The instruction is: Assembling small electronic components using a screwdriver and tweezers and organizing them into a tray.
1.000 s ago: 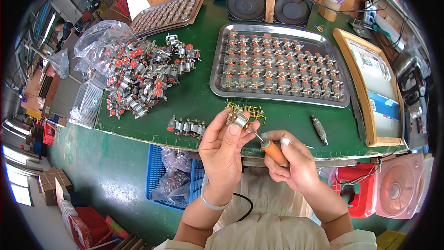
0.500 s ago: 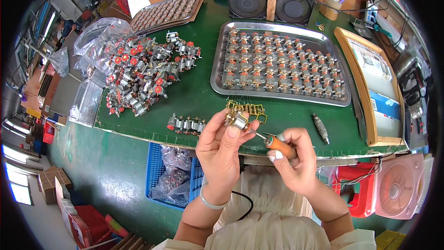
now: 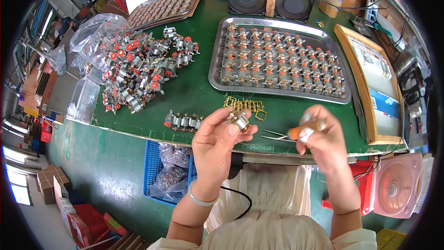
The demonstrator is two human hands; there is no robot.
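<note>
Between the fingertips and thumb of my left hand [image 3: 216,143] is a small silver motor [image 3: 239,121] with brass-coloured metal on it, raised above the table's front edge. My right hand [image 3: 325,141] is closed round a screwdriver with an orange handle [image 3: 303,130], a little to the right of the motor and apart from it. Two thin metal tips [image 3: 276,135] stick out leftward from that grip; motion blur hides whether both belong to one tool. Just beyond my left hand lie several yellow wire frames [image 3: 245,104]. A short row of motors [image 3: 185,121] rests left of it.
A metal tray [image 3: 215,71] with rows of motors lies ahead. Loose motors [image 3: 134,69] are heaped at left beside a plastic bag [image 3: 97,34]. Two black fans [image 3: 247,0] stand at the back, a wood-framed panel [image 3: 344,41] at right. Below the edge is a blue crate [image 3: 150,169].
My right hand has drawn back to the right with the screwdriver, whose tip has left the motor. My left hand still holds the motor, slightly further left.
</note>
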